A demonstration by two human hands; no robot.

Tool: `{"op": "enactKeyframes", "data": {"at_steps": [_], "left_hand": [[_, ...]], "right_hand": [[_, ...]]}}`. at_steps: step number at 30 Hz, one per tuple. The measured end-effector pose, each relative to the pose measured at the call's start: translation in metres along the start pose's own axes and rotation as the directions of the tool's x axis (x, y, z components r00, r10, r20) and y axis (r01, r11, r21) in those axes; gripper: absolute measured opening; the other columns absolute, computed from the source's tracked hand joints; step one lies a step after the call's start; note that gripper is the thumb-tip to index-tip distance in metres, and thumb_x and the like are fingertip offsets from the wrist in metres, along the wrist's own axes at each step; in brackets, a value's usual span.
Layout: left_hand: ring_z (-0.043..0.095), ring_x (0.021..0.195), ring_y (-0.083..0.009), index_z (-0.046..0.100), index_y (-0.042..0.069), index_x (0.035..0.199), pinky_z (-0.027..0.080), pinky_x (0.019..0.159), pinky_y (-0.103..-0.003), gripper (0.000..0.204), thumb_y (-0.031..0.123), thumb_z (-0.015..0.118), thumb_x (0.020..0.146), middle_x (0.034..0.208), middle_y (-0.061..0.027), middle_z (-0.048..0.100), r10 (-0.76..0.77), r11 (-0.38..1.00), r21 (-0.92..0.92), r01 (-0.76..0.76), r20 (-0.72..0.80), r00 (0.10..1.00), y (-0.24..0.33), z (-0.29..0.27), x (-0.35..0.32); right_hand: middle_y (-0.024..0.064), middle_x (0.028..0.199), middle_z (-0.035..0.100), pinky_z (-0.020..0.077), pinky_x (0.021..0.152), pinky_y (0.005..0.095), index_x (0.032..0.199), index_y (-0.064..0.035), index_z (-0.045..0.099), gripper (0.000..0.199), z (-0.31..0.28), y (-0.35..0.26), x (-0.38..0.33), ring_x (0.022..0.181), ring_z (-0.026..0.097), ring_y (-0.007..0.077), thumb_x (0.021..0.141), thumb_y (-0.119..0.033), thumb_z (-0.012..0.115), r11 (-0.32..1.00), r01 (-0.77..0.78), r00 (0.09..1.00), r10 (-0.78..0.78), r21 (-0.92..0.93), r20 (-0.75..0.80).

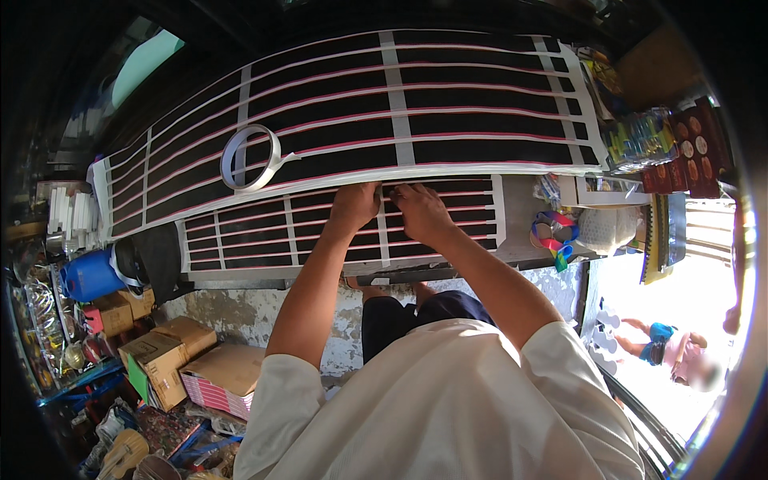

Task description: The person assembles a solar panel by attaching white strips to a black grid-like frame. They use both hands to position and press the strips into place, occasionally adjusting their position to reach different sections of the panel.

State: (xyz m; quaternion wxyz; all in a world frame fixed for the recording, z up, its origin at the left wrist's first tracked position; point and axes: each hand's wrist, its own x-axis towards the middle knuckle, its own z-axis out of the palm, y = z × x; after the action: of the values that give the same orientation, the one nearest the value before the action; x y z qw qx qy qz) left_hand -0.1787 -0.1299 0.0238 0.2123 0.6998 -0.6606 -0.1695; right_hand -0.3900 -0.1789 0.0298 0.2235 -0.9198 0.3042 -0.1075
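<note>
Both hands work at the near edge of the large black sheet [448, 120], a long panel crossed by white and pink strips that lies along the desk [524, 216]. Left hand [354, 205] and right hand [420, 210] sit side by side, nearly touching, at the seam where the large sheet overlaps a smaller black striped sheet [320, 232] nearer the person. Fingers of both hands are curled down with tips pressed or pinched at the white edge strip [448, 170]; whether they actually grip the strip or only press it flat cannot be told, as the tips are hidden. A loose roll of white tape [250, 158] rests on the large sheet, well to the left of the hands, with a free tail trailing right. Judgement: the sheets look thin, light and flexible, prone to creasing; the strips likely adhesive and apt to stick on themselves. Best hold is probably at the white border, pinched lightly between thumb and fingertip, both hands close together. A coloured tape bundle [554, 232] lies right of the hands.
</note>
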Motion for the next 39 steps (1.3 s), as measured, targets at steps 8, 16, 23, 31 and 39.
{"op": "enactKeyframes", "data": {"at_steps": [8, 16, 23, 31, 39], "left_hand": [[0.077, 0.105, -0.0437, 0.073, 0.005, 0.118, 0.063, 0.087, -0.052, 0.031, 0.003, 0.076, 0.087, 0.109, -0.0204, 0.079, -0.073, 0.997, 0.003, 0.073, 0.047, 0.996, -0.006, -0.011, 0.001], [0.075, 0.11, -0.0453, 0.073, 0.001, 0.119, 0.062, 0.096, -0.055, 0.031, 0.002, 0.078, 0.089, 0.114, -0.0229, 0.078, -0.136, 0.989, -0.061, 0.137, 0.018, 0.991, -0.007, -0.009, -0.013], [0.075, 0.112, -0.0439, 0.074, 0.004, 0.124, 0.061, 0.094, -0.054, 0.034, 0.001, 0.079, 0.091, 0.115, -0.0203, 0.079, -0.108, 0.991, -0.08, 0.105, -0.028, 0.994, -0.013, -0.003, -0.017], [0.076, 0.104, -0.0446, 0.078, 0.003, 0.116, 0.061, 0.092, -0.054, 0.023, 0.003, 0.077, 0.094, 0.109, -0.0212, 0.079, -0.142, 0.988, -0.073, 0.139, -0.028, 0.99, -0.005, -0.008, -0.019], [0.076, 0.103, -0.0436, 0.078, 0.003, 0.115, 0.061, 0.09, -0.054, 0.02, 0.005, 0.076, 0.095, 0.108, -0.0216, 0.079, -0.139, 0.988, -0.069, 0.139, 0.003, 0.99, -0.008, -0.007, -0.018]], "right_hand": [[0.0098, 0.132, 0.068, 0.0544, 0.11, 0.053, 0.134, -0.0084, 0.076, 0.048, -0.001, -0.001, 0.005, 0.126, 0.067, 0.033, 0.086, -0.005, 0.072, 0.999, -0.048, 0.999, 0.048, 0.006, 0.013], [0.0072, 0.117, 0.074, 0.0528, 0.101, 0.0535, 0.117, -0.0097, 0.081, 0.03, 0.021, -0.008, 0.024, 0.119, 0.07, 0.0314, 0.088, -0.006, 0.073, 0.981, -0.189, 0.966, 0.192, 0.037, -0.175], [0.0109, 0.113, 0.076, 0.0514, 0.1, 0.0548, 0.113, -0.0167, 0.084, 0.032, 0.033, -0.012, 0.025, 0.115, 0.071, 0.036, 0.085, -0.003, 0.078, 0.982, -0.174, 0.907, 0.191, 0.078, -0.375], [0.0117, 0.113, 0.076, 0.0501, 0.104, 0.055, 0.111, -0.0168, 0.085, 0.029, 0.033, -0.012, 0.028, 0.117, 0.071, 0.0355, 0.085, -0.004, 0.078, 0.977, -0.193, 0.917, 0.212, 0.091, -0.339], [0.0122, 0.117, 0.077, 0.0474, 0.11, 0.0537, 0.107, -0.0143, 0.088, 0.025, 0.029, -0.011, 0.028, 0.118, 0.071, 0.0361, 0.088, -0.003, 0.077, 0.981, -0.177, 0.926, 0.192, 0.076, -0.324]]}}
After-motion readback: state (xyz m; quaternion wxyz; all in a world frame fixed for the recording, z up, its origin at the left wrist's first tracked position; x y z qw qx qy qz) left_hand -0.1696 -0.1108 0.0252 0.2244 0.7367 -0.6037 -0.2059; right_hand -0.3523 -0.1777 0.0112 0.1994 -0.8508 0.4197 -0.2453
